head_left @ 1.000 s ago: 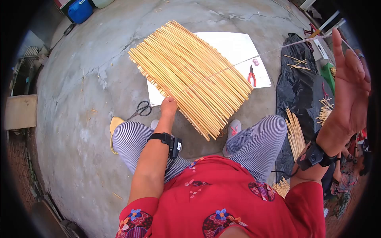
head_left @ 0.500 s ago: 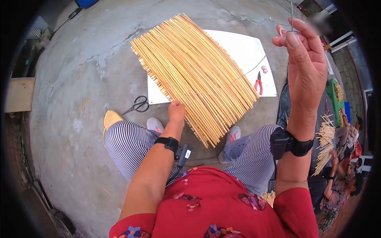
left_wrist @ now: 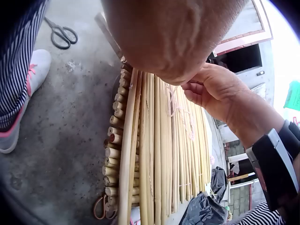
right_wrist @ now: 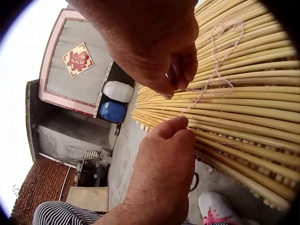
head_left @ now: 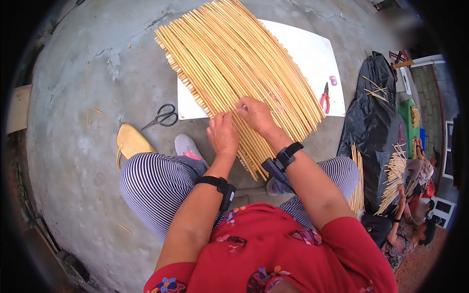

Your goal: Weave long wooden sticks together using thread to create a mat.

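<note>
A curved mat of thin pale sticks lies across a white board. Over its near part both hands meet. My left hand is at the mat's near edge, thumb and forefinger pinching the pink-white string; the right wrist view shows this left hand below the string. My right hand is just beside it, fingertips bent together at the string; what they pinch is partly hidden. Loose loops of string rest on the sticks. In the left wrist view the right hand appears beyond the left hand.
Red-handled pliers lie on the board's right part. Black scissors and a yellow pouch-like item are on the floor at left. Black plastic sheeting and stick bundles lie at right, near another person.
My right hand has come down from its raised place at the right to beside my left hand. The string, stretched out from the mat earlier, now lies in loose loops on it.
</note>
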